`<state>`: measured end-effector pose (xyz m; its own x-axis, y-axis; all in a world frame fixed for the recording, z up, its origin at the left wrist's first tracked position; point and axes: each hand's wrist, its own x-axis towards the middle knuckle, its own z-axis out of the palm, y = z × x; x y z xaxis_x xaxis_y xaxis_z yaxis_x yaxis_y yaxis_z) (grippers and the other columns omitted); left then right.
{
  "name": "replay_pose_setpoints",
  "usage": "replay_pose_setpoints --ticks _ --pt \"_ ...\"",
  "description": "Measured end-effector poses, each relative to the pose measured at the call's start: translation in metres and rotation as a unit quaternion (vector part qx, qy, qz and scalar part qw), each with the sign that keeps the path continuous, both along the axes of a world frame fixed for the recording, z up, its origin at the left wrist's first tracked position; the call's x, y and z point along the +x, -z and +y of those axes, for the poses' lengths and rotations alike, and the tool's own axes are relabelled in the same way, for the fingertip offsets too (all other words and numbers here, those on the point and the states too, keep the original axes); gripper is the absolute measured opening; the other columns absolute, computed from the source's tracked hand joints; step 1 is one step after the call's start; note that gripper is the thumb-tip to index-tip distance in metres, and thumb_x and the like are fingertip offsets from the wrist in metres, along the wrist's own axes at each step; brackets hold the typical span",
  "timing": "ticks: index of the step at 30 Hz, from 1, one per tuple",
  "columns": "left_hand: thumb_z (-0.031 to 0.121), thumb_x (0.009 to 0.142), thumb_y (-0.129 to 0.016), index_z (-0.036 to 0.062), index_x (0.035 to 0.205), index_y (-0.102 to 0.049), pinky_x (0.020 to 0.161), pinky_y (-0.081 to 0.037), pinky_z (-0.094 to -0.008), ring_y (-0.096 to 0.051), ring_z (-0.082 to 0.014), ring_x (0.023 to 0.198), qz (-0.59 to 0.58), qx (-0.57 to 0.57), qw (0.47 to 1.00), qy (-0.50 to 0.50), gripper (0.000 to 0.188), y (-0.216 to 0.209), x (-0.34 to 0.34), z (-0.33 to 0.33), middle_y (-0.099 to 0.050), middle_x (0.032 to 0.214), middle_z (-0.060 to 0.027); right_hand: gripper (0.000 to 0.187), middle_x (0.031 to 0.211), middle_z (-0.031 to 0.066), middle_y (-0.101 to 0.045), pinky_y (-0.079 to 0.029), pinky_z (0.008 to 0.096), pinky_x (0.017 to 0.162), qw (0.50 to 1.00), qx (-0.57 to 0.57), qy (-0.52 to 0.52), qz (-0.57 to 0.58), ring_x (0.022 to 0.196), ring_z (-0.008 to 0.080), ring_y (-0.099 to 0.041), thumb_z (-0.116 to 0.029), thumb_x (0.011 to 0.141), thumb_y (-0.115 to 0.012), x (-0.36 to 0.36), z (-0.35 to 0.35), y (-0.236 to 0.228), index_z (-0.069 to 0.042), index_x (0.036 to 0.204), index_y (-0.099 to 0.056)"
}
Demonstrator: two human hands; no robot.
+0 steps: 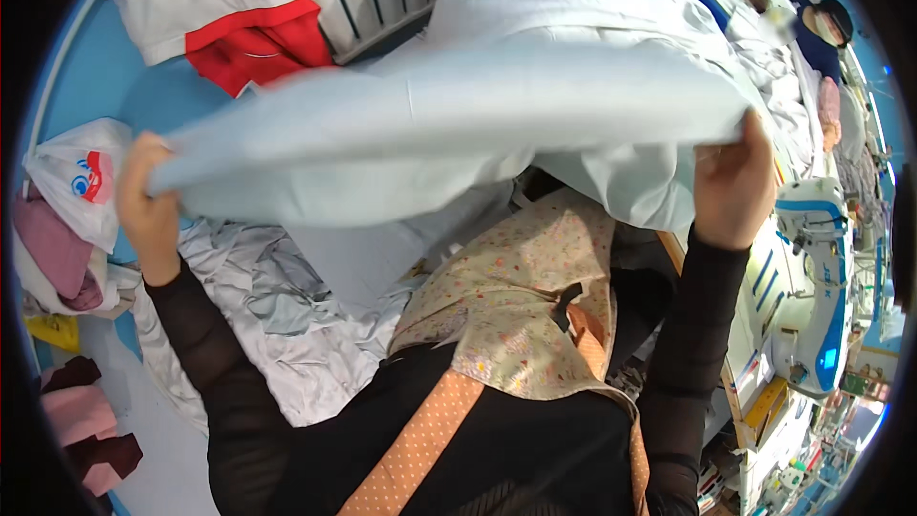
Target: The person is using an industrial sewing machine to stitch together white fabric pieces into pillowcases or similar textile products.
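A pale grey-blue piece of fabric is stretched in the air between my two hands, blurred by motion along its upper fold. Its left end is gripped by my left hand, fingers wrapped over the edge. At the other end, my right hand pinches the fabric's right edge; part of those fingers is hidden behind the hand. The lower part of the fabric hangs down in front of my floral apron. Beyond it lies a heap of white cloth, partly covered by the raised fabric.
A white and blue sewing machine stands on the table to my right. Crumpled white cloth lies at my lower left. A plastic bag sits at the far left, and a red and white garment lies at the upper left. Another person is at the far right.
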<state>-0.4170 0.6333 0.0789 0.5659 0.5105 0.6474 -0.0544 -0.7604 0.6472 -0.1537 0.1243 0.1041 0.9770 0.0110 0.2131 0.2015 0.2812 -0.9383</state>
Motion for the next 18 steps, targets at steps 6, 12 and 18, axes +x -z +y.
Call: replay_pose_setpoints --ticks 6,12,18 --pt "0.0 0.07 -0.057 -0.0041 0.093 -0.06 0.078 -0.047 -0.0422 -0.057 -0.0383 0.088 0.307 0.183 0.931 0.073 0.024 0.15 -0.064 -0.014 -0.059 0.092 -0.0184 0.023 0.06 0.0083 -0.061 -0.044 0.0253 0.048 0.934 -0.214 -0.084 0.272 0.05 0.0161 -0.058 -0.022 0.087 -0.06 -0.083 0.0 0.096 -0.001 0.077 -0.062" --pt "0.005 0.074 -0.058 -0.0009 0.097 -0.063 0.088 -0.046 -0.0427 -0.056 -0.0379 0.101 0.456 0.007 0.868 0.194 0.024 0.306 -0.117 -0.077 -0.06 0.103 -0.0187 0.019 0.079 0.0108 -0.067 -0.051 0.0268 0.053 0.909 -0.208 -0.103 0.346 0.061 0.019 -0.066 -0.013 0.086 -0.059 -0.128 0.003 0.167 0.005 0.094 -0.063" --pt "0.017 0.078 -0.066 0.0034 0.102 -0.065 0.091 -0.047 -0.0397 -0.057 -0.0327 0.108 0.423 -0.106 0.864 0.251 0.027 0.302 -0.055 -0.149 -0.063 0.112 -0.0138 0.022 0.083 0.0132 -0.067 -0.051 0.0289 0.054 0.888 -0.185 -0.084 0.413 0.067 0.0204 -0.066 -0.015 0.086 -0.062 -0.143 -0.01 0.189 0.003 0.098 -0.061"
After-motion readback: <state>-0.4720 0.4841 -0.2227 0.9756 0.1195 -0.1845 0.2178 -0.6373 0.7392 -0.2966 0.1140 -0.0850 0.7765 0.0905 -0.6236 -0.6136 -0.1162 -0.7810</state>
